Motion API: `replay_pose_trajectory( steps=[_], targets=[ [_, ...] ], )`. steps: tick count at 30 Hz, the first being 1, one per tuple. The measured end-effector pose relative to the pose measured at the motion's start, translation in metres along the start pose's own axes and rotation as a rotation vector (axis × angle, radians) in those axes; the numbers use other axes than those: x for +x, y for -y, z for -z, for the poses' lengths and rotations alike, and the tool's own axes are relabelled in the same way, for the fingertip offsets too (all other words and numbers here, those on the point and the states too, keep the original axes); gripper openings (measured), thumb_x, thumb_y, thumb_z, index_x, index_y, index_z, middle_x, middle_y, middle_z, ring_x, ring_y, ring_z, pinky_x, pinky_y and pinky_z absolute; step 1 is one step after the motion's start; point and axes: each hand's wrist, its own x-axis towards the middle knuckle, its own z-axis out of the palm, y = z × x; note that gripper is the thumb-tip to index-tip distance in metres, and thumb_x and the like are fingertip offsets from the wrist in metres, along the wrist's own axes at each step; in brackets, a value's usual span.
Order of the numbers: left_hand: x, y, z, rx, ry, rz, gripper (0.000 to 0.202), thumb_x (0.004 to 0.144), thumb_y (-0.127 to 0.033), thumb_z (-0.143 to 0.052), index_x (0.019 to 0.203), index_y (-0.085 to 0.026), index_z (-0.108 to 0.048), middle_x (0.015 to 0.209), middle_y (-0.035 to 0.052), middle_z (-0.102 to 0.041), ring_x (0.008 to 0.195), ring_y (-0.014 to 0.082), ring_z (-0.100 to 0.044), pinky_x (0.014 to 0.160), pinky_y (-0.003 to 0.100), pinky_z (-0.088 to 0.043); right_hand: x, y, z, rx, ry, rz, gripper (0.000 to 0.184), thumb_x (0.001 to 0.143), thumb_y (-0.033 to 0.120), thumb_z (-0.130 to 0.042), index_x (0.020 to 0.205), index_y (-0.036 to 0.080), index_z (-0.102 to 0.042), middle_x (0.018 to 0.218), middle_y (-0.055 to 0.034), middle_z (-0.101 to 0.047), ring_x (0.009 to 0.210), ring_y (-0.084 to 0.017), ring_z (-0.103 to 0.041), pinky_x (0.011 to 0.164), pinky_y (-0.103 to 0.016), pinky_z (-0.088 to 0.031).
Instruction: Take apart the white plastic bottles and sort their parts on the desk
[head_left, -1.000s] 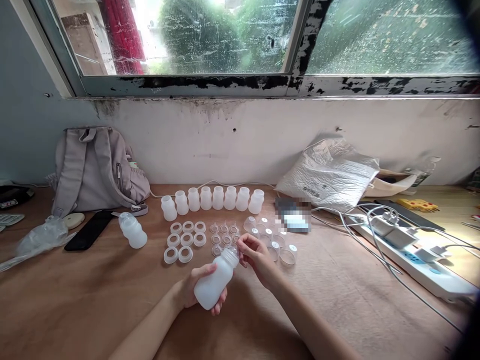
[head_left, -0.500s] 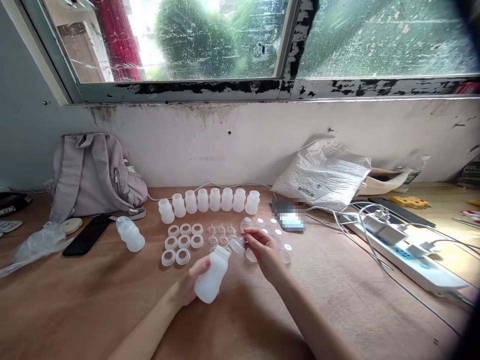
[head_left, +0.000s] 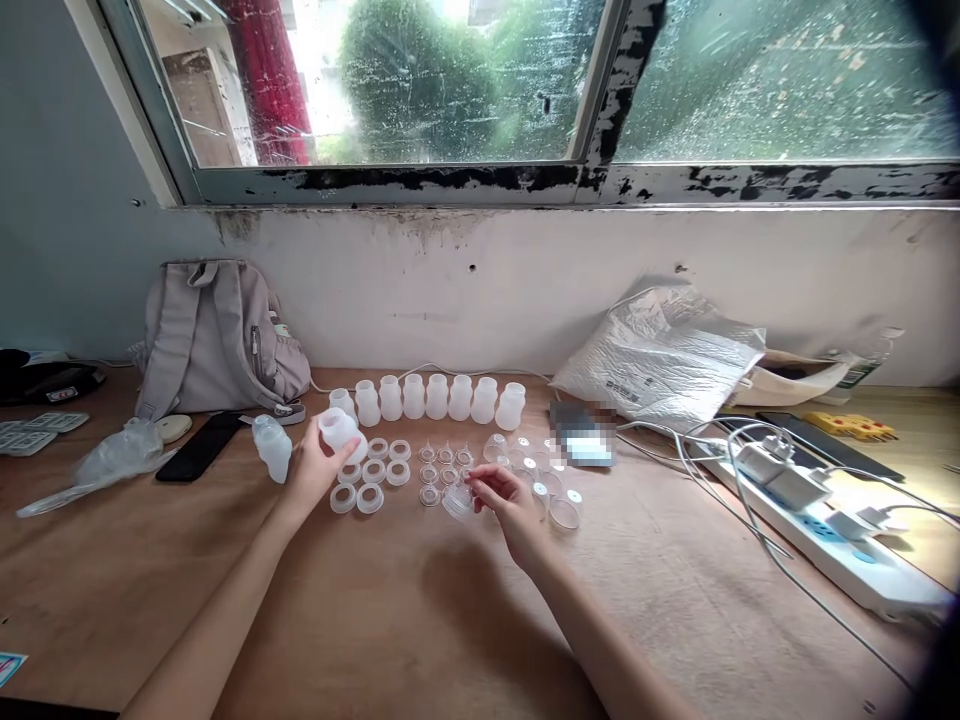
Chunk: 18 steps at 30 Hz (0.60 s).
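Observation:
A frosted white baby bottle (head_left: 341, 432) is in my left hand (head_left: 309, 465), tilted with its open mouth showing, close in front of the left end of a row of similar bottles (head_left: 437, 397). My right hand (head_left: 510, 508) pinches a clear plastic cap (head_left: 457, 502) low over the table, beside the small clear ringed parts (head_left: 429, 474). Just right of the left hand lie several white collar rings (head_left: 370, 498). Clear domed covers and little white discs, among them one cover (head_left: 564, 513), are spread behind and right of the right hand.
A lone bottle (head_left: 271, 447) stands left of my left hand, near a black phone (head_left: 201, 447) and a plastic bag (head_left: 120, 450). A grey backpack (head_left: 225, 340) leans on the wall. To the right are a silver mailer (head_left: 660, 350) and a power strip (head_left: 832, 525) with loose cables.
My left hand has carried the bottle left and away, toward the bottle row. The right hand, still pinching the clear cap, has shifted slightly left and down. The view has turned a little left.

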Motion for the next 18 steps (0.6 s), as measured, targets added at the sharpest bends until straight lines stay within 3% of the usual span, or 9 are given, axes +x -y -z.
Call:
replay_pose_trajectory(
  steps=[3,9,13,18],
  targets=[
    [0.01,0.022,0.0,0.242,-0.151,-0.007,0.048,0.065,-0.035,-0.061,0.106,-0.017,-0.044,0.103,0.0109,-0.053,0.099,0.0272,-0.051,0.083,0.039,-0.042,-0.004,0.0,-0.003,-0.031,0.024,0.006,0.018,0.065,0.033,-0.065,0.074,0.018,-0.06,0.072,-0.0017,-0.057,0.058,-0.011,-0.046,0.051,-0.025,-0.039],
    [0.023,0.056,-0.017,0.271,-0.301,-0.002,0.051,0.07,-0.027,-0.056,0.114,-0.015,-0.031,0.116,0.0152,-0.043,0.113,0.0285,-0.04,0.09,0.042,-0.037,-0.004,-0.006,-0.002,-0.099,0.034,0.024,0.014,0.069,0.03,-0.061,0.076,0.018,-0.059,0.073,-0.0014,-0.056,0.059,-0.011,-0.046,0.05,-0.024,-0.038],
    [0.036,0.064,-0.027,0.258,-0.329,0.028,0.052,0.07,-0.021,-0.055,0.114,-0.014,-0.029,0.118,0.0168,-0.041,0.116,0.03,-0.036,0.092,0.044,-0.035,-0.003,-0.011,-0.001,-0.225,0.046,0.064,0.013,0.071,0.03,-0.058,0.076,0.018,-0.058,0.071,-0.0014,-0.056,0.059,-0.012,-0.047,0.048,-0.023,-0.038],
    [0.044,0.064,-0.033,0.256,-0.351,0.043,0.054,0.069,-0.016,-0.054,0.116,-0.006,-0.029,0.12,0.0234,-0.04,0.116,0.035,-0.036,0.093,0.049,-0.032,-0.01,-0.012,-0.008,-0.508,0.143,0.246,0.01,0.076,0.026,-0.051,0.075,0.02,-0.058,0.069,-0.0017,-0.057,0.059,-0.013,-0.048,0.052,-0.025,-0.038]
  ],
)
